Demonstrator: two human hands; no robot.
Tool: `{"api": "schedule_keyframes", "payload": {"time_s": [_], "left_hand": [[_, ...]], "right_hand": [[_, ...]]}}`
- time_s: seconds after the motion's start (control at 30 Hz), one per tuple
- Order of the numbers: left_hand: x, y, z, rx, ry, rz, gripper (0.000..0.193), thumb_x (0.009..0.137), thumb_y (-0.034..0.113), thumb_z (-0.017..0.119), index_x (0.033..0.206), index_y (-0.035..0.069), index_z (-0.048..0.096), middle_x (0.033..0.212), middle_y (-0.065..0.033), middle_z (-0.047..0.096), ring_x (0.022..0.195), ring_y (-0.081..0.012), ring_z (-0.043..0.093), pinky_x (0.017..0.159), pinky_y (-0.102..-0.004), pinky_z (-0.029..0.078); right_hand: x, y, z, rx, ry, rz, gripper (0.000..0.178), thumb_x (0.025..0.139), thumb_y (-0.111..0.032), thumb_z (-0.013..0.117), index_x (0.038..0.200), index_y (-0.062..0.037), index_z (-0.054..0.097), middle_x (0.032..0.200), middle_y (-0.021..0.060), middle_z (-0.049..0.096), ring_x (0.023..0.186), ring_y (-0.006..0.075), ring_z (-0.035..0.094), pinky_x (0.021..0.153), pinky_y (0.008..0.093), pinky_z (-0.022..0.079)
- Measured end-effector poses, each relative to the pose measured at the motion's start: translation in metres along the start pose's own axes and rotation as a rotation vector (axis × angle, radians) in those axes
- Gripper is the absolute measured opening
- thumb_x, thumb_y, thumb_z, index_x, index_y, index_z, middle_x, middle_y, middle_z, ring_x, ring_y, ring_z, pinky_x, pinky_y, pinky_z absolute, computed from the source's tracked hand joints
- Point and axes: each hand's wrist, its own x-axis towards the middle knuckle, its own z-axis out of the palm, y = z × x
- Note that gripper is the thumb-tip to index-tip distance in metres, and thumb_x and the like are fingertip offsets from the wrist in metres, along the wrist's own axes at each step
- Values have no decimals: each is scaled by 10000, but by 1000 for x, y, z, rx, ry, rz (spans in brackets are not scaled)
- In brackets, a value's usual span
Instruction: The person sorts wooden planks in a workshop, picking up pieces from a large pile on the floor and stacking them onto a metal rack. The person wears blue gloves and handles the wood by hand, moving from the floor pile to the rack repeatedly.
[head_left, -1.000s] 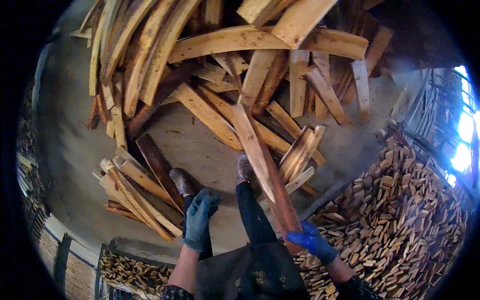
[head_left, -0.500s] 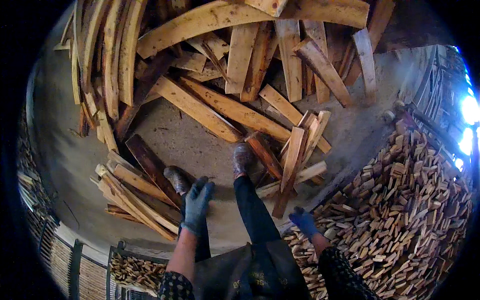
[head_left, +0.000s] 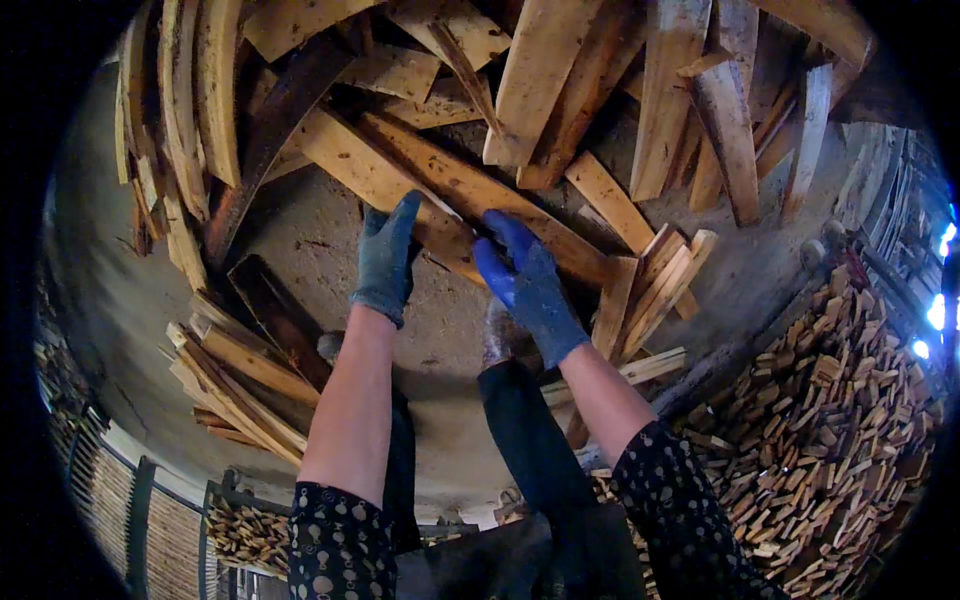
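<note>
Both my hands wear grey gloves, the right one showing blue on its fingers and palm side. My left hand (head_left: 387, 255) is at the near edge of a long pale plank (head_left: 365, 165), its fingers stretched out and not wrapped round the wood. By that plank's near right end is my right hand (head_left: 530, 285), open with its fingers apart. Whether either glove touches the wood I cannot tell. A second, darker plank (head_left: 520, 215) lies alongside, just beyond the first. My shoe (head_left: 500, 335) shows partly, below the right hand.
Long rough boards (head_left: 545, 80) lie heaped across the far side. A bundle of split strips (head_left: 245, 375) is at the left, near a dark plank (head_left: 280, 310). Short pieces (head_left: 665, 280) are stacked at the right, beyond them a large pile of small wood blocks (head_left: 820, 430).
Both hands have reached forward and inward from beside my legs to the long pale plank. The view has moved closer to the heap of boards.
</note>
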Motion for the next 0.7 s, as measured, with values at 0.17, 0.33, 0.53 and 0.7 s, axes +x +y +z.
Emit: {"api": "schedule_keyframes", "payload": {"time_s": [0.17, 0.33, 0.53, 0.7], "left_hand": [[-22, 11, -18, -105, -134, -154, 324, 881, 336, 623, 1085, 87, 590, 934, -15, 632, 794, -127, 594, 671, -270, 473], [-106, 45, -34, -34, -24, -381, 356, 903, 363, 579, 1048, 37, 590, 898, -70, 640, 846, -176, 619, 754, -318, 514], [-207, 21, -15, 547, -253, -587, 385, 888, 288, 624, 1112, -24, 598, 1030, -91, 635, 869, -144, 602, 773, -284, 490], [-266, -32, 32, 193, -474, -672, 365, 899, 200, 626, 1173, -35, 572, 1069, -61, 627, 923, -123, 578, 858, -253, 459]], "right_hand": [[-8, -44, -2, -100, -145, 138, 382, 831, -178, 675, 1154, -10, 561, 1007, 175, 643, 915, 276, 631, 845, 326, 495], [-65, -96, -23, 241, -404, 269, 349, 838, -385, 625, 829, -39, 577, 734, 210, 584, 667, 376, 577, 599, 436, 446], [-179, -125, -114, 404, -378, 593, 242, 869, -229, 650, 993, -23, 619, 794, 58, 605, 725, 105, 542, 664, 279, 456], [-238, -132, -199, 390, -250, 1009, 271, 863, -220, 665, 1036, -16, 619, 931, 28, 633, 848, 107, 570, 761, 270, 469]]}}
